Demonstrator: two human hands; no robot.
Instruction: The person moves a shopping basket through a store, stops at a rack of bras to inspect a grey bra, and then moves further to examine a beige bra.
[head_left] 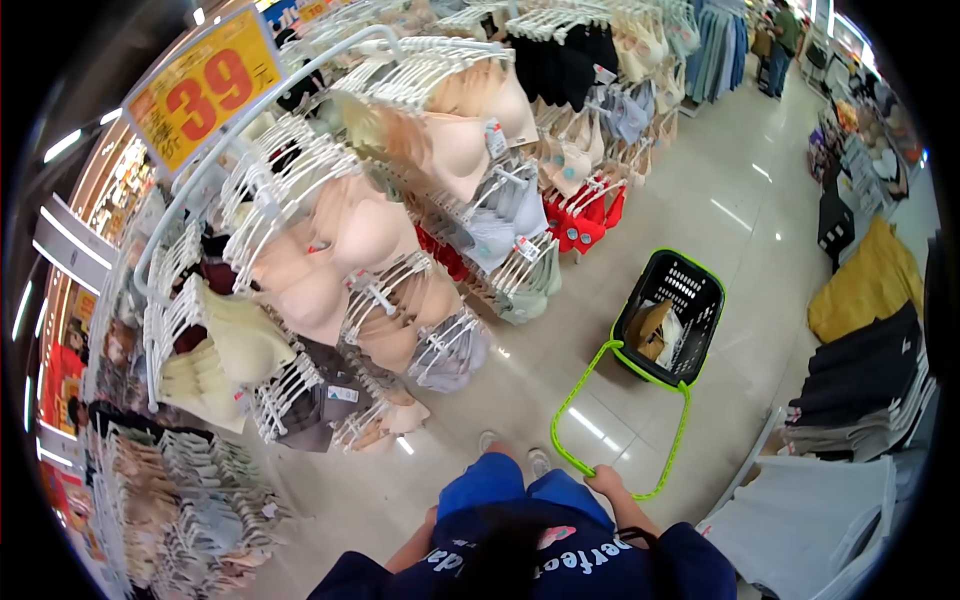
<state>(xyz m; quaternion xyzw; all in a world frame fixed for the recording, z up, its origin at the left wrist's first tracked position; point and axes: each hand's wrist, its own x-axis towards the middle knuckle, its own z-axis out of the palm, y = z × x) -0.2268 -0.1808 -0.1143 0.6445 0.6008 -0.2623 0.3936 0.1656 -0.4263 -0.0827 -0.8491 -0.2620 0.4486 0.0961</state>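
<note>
My right hand (603, 481) is closed around the bright green handle (567, 452) of a black shopping basket (652, 366) that rests on the floor ahead of me, to the right. Inside the basket lie a brown item (652, 330) and something white (673, 338); I cannot make out what they are. My left hand (431, 518) hangs beside my blue shorts (483, 487), its fingers mostly hidden. Closest on the left side are racks of bras on white hangers, with beige bras (340, 240) in front and pale yellow ones (235, 330) lower down.
A yellow price sign (205, 88) reading 39 tops the rack. Red bras (585, 215) hang farther along. Folded dark clothes (855, 365) and white cloth (810, 515) line the right side. Shiny floor tiles (745, 190) run along the aisle toward a person (783, 48) standing far off.
</note>
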